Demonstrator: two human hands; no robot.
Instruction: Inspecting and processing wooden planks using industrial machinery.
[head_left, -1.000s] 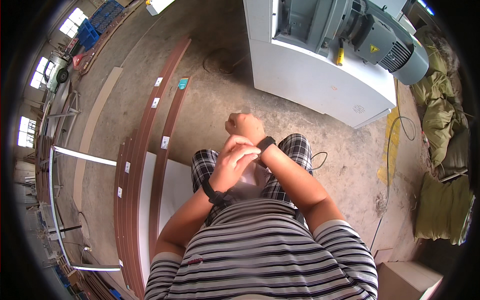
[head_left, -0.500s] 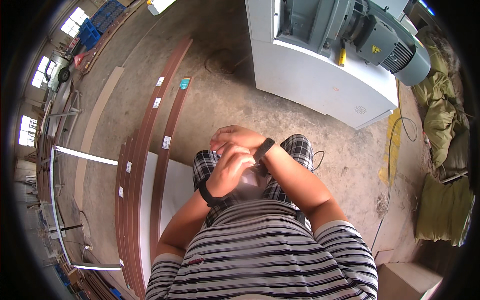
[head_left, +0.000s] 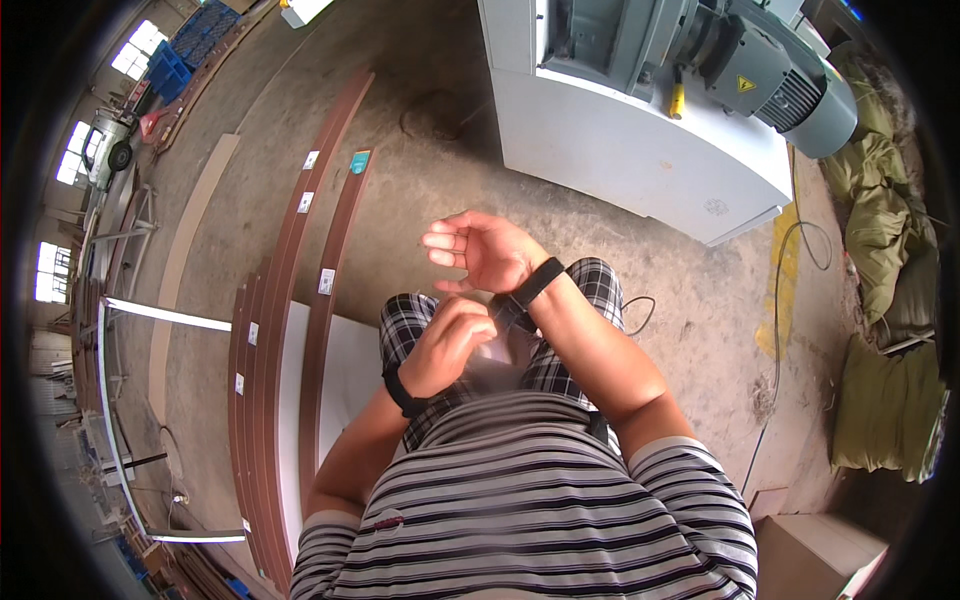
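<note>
Head view: left hand [head_left: 447,348] pinches right-wrist strap [head_left: 537,283]; olive sacks [head_left: 875,255] hide their contents.

Right hand [head_left: 492,255]: palm up, fingers spread slightly, holding nothing
Right wrist: black strap [head_left: 537,284] around it
Left hand [head_left: 447,348]: fingers curled beside the strap, exact grip hidden
Left wrist: black band [head_left: 402,390]
Left: long brown planks [head_left: 262,385] with white labels, on the floor side
Far right: white cabinet [head_left: 640,150] bearing a grey motor [head_left: 770,85] and yellow-handled tool [head_left: 678,100]
Right: green sacks [head_left: 885,405]
Near right: pale box [head_left: 810,555]
</note>
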